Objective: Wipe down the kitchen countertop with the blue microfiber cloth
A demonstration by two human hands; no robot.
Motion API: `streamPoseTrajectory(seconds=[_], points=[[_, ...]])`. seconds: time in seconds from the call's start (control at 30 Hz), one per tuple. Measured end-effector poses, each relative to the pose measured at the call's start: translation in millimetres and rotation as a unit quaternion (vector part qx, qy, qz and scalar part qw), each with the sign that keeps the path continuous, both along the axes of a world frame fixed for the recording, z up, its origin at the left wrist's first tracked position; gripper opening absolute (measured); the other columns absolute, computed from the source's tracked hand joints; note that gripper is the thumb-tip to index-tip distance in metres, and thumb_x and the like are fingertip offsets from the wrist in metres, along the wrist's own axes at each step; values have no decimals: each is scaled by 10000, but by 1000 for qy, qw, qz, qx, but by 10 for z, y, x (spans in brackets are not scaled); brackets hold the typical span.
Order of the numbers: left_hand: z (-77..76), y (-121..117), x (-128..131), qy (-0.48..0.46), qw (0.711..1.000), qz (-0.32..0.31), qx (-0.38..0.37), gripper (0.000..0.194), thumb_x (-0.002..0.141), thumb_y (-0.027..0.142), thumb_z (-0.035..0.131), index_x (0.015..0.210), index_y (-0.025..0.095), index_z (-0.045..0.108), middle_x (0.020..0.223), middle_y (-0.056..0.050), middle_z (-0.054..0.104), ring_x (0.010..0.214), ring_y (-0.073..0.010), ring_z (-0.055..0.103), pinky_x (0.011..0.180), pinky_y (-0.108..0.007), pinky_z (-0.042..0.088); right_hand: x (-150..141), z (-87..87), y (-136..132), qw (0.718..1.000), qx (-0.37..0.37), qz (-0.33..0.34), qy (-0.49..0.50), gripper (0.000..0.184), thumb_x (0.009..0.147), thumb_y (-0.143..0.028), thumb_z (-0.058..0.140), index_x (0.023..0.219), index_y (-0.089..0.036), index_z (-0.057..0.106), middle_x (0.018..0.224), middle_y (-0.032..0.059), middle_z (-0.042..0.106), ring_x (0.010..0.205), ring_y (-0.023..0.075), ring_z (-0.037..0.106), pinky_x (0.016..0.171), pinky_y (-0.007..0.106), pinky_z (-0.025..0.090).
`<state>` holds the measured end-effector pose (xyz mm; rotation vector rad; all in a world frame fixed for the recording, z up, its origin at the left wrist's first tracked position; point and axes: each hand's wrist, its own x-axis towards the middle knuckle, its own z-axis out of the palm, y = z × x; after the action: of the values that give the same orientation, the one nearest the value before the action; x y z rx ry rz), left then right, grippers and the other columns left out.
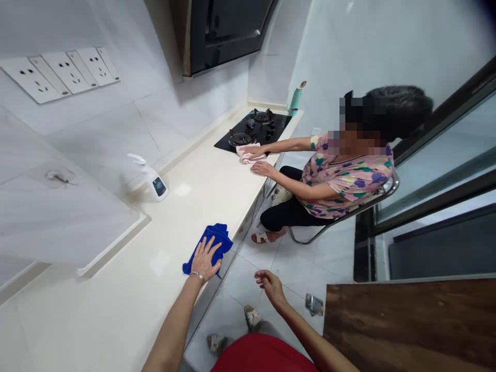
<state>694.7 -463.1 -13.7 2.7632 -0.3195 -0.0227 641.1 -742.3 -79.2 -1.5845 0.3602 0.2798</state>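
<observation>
My left hand (204,260), with a bracelet at the wrist, presses down with spread fingers on a crumpled blue cloth (217,240). The cloth lies at the front edge of the white countertop (127,294). My right hand (271,287) hangs in the air over the tiled floor, fingers loosely curled around nothing. A seated person (349,178) reaches across to a black gas hob (251,132), one hand on a pink cloth (248,154) at its front edge.
A white spray bottle (155,182) lies on its side on the counter. A green flask (295,99) stands behind the hob under a black range hood (228,31). Wall sockets (58,72) are at upper left, a small metal object (314,305) is low ahead, and a wooden surface (403,325) is at lower right.
</observation>
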Motion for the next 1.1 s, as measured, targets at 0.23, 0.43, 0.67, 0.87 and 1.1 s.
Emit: streamPoseTrajectory(seconds=[0.23, 0.43, 0.67, 0.87, 1.1], points=[[114, 574, -700, -89, 981, 144, -98, 615, 997, 424, 360, 1541, 140, 315, 1663, -156, 205, 1559, -260, 91, 1267, -528, 218, 273, 514, 776, 862, -246, 198, -397, 625, 853, -251, 461, 1472, -167, 449, 1467, 160, 501, 1381, 287, 446, 1133, 519, 405], [19, 1385, -2193, -65, 919, 388, -16, 740, 968, 551, 208, 1477, 52, 407, 1581, -225, 349, 1545, -290, 163, 1276, -538, 135, 505, 664, 1498, 720, -389, 370, -439, 764, 851, -563, 604, 1514, -218, 445, 1625, 164, 297, 1521, 438, 128, 1203, 691, 69], [171, 1537, -3449, 45, 736, 674, 41, 861, 906, 674, 115, 1495, 136, 438, 1625, -215, 251, 1525, -436, 112, 1223, -638, 114, 1167, 467, 1416, 677, -462, 419, -390, 773, 858, -735, 505, 1490, -291, 479, 1637, 96, 309, 1517, 414, 159, 1162, 734, -26], [126, 1490, -3728, 64, 680, 728, 58, 865, 892, 710, 86, 1531, 210, 386, 1649, -154, 234, 1514, -444, 124, 1206, -669, 85, 1742, 404, 1146, 676, -566, 330, -337, 755, 916, -715, 396, 1518, -261, 436, 1650, 139, 258, 1500, 412, 194, 1148, 692, 146], [110, 1448, -3689, 60, 692, 717, 51, 841, 915, 689, 111, 1547, 187, 345, 1662, -175, 174, 1525, -448, 52, 1209, -670, 48, 1300, 421, 1397, 704, -549, 273, -357, 595, 985, -527, 356, 1453, -199, 520, 1588, 148, 378, 1470, 386, 241, 1160, 608, 181]])
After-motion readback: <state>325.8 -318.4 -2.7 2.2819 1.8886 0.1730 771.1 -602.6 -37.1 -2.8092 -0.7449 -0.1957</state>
